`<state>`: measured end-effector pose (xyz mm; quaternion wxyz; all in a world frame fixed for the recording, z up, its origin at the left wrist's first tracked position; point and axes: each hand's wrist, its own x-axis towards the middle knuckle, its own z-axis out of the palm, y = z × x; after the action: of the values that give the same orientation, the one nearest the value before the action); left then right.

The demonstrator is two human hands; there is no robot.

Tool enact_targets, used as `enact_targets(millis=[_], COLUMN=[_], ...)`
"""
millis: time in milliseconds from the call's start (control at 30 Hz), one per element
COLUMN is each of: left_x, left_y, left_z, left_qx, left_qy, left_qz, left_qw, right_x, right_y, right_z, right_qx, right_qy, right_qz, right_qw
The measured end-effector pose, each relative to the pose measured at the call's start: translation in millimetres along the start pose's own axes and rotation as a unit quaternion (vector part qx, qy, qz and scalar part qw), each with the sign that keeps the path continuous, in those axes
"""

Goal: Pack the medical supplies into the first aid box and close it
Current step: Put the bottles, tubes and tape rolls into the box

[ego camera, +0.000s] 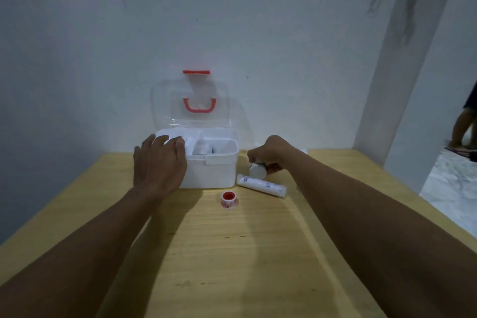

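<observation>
A white first aid box (215,169) stands open at the back of the wooden table, its clear lid (191,100) with a red handle raised against the wall. Some white items lie inside. My left hand (158,162) rests flat on the box's left front corner, fingers over the rim. My right hand (268,153), just right of the box, is closed around a small white bottle (257,170). A wrapped white bandage roll (262,185) lies on the table below that hand. A small red-and-white tape roll (229,199) sits in front of the box.
The yellow wooden table (232,253) reaches to the white wall behind. Its right edge drops to a pale floor. At the far right, a person's legs (464,124) stand beyond a white pillar (402,59).
</observation>
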<state>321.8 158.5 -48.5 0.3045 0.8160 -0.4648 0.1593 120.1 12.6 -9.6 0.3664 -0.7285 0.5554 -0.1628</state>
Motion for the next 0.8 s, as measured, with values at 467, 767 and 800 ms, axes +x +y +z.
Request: enact_targets(millis=[467, 767, 800], left_x=[-3, -3, -3], left_y=[1, 2, 2], left_z=[-2, -3, -2], left_qx=[-0.002, -0.004, -0.004], left_qy=[-0.009, -0.006, -0.004], left_qz=[-0.001, -0.004, -0.003], left_qw=[1.000, 1.000, 1.000], right_x=[-31, -5, -3], right_y=[-84, -87, -86], right_z=[-35, 26, 30], right_qx=[0.014, -0.188, -0.215], right_qy=[0.081, 0.096, 0.104], right_qz=[-0.238, -0.271, -0.276], right_qw=[0.968, 0.939, 0.931])
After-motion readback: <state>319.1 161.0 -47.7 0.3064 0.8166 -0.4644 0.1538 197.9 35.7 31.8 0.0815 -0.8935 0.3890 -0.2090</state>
